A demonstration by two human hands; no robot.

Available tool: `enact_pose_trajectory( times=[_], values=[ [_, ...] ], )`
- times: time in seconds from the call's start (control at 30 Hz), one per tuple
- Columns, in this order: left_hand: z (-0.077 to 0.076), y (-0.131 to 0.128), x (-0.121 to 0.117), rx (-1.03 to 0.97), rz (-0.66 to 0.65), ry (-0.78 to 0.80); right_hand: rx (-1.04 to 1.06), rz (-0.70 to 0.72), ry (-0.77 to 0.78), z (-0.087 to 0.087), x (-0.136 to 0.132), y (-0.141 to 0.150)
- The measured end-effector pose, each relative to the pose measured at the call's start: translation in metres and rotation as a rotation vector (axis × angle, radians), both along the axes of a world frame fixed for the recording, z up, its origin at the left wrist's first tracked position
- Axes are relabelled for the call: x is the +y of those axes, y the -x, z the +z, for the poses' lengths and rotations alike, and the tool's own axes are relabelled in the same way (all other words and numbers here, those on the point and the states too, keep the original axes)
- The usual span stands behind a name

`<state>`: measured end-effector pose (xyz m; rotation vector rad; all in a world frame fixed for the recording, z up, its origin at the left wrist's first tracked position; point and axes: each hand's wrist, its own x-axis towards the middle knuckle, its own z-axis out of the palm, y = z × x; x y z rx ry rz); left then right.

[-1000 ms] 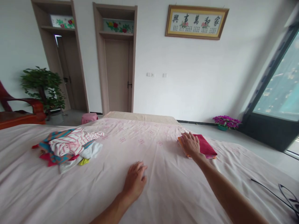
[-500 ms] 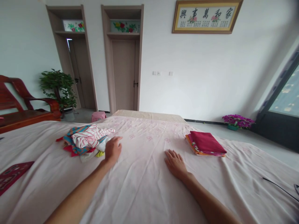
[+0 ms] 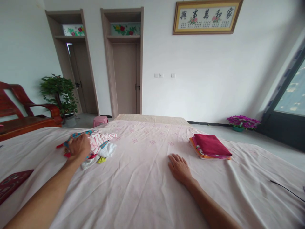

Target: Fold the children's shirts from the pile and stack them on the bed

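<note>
On the left of the bed lies a crumpled pile of clothes (image 3: 101, 141), with white-and-red striped, white, yellow-green and red pieces. My left hand (image 3: 79, 146) is over the pile's left part, its fingers bent around a blue-and-orange striped cloth (image 3: 89, 132); the fingertips are hidden. My right hand (image 3: 179, 167) rests palm down on the pale bedsheet (image 3: 143, 181), holding nothing, its fingers stretched out. To the right of that hand, and apart from it, sits a neat stack of folded cloths (image 3: 211, 146), dark red on top with orange edges below.
A dark red printed item (image 3: 14, 184) lies at the left front of the bed, a black cable (image 3: 288, 190) at the right. Beyond the bed are a pink stool (image 3: 100, 121), a wooden chair (image 3: 30, 111), a potted plant (image 3: 58, 92) and purple flowers (image 3: 243, 122).
My left hand has moved left, from beside the clothes pile onto its left part, and its fingers have bent into the cloth. My right hand has stayed in place.
</note>
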<state>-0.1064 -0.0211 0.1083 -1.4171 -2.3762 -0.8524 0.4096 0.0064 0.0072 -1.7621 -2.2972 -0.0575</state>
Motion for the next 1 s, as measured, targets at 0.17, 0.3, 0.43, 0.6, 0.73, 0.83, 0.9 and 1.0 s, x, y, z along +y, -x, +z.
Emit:
enact_pose_trajectory(
  times=[0.17, 0.3, 0.43, 0.6, 0.73, 0.83, 0.9, 1.0],
  values=[
    [0.021, -0.067, 0.015, -0.192, -0.032, -0.255, 0.025, 0.007, 0.003, 0.000, 0.001, -0.001],
    [0.034, -0.168, -0.008, -0.493, -0.583, -0.408, 0.096, 0.029, 0.004, -0.001, 0.004, -0.006],
    [0.019, -0.239, -0.042, -0.633, -1.171, -0.012, 0.301, 0.030, -0.003, -0.001, 0.008, -0.016],
    [-0.028, -0.226, -0.029, -0.557, -0.977, 0.024, 0.503, 0.099, -0.012, 0.009, 0.002, -0.020],
    [-0.058, -0.178, 0.002, -0.330, -0.702, 0.020, 0.416, 0.191, 0.006, 0.020, -0.006, -0.015],
    [-0.076, -0.151, 0.012, -0.172, -0.588, 0.047, 0.415, 0.242, 0.024, 0.027, -0.011, -0.014],
    [-0.089, -0.142, 0.015, -0.077, -0.541, 0.051, 0.407, 0.289, 0.057, 0.029, -0.014, -0.015],
    [-0.105, -0.136, 0.015, 0.028, -0.451, 0.077, 0.323, 0.365, 0.076, 0.030, -0.019, -0.015]
  ],
)
